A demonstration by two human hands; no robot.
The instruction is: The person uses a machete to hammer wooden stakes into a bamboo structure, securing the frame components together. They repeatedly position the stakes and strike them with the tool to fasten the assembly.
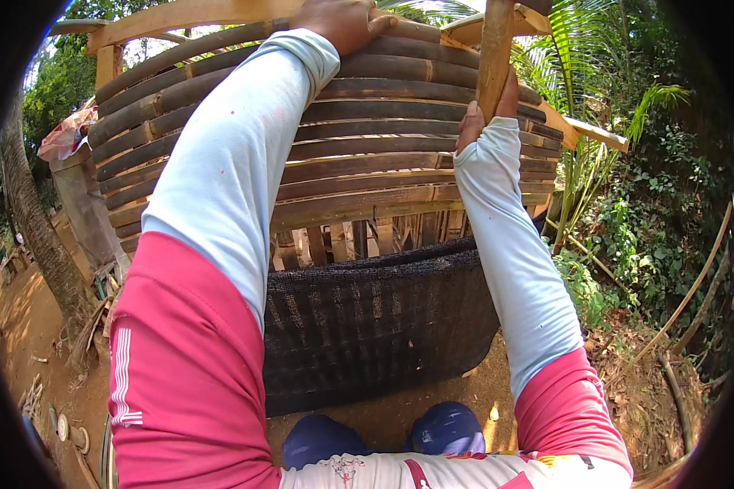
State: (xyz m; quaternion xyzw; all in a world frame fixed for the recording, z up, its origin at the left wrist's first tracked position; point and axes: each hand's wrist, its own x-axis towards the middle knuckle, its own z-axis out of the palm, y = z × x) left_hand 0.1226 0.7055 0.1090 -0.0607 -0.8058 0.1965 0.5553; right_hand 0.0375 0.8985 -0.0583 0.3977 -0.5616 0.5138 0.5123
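My left hand (pixel 340 23) is at the upper edge of a wall of dark split-bamboo slats (pixel 359 110), beside a light wooden beam (pixel 192 18). Its fingers look curled in, and the picture's top edge cuts off part of them; what they hold, if anything, I cannot make out. With my right hand (pixel 488 118) I grip a wooden handle (pixel 496 61), held upright in front of the slats' right part. The handle's upper end runs out of the picture, so the kind of tool does not show.
Black netting (pixel 375 326) hangs below the slats, before upright bamboo strips (pixel 334 243). A tree trunk (pixel 41 212) and a grey post (pixel 90 208) stand at the left. Green plants (pixel 628 236) and thin branches (pixel 685 281) are at the right, above brown soil (pixel 640 391).
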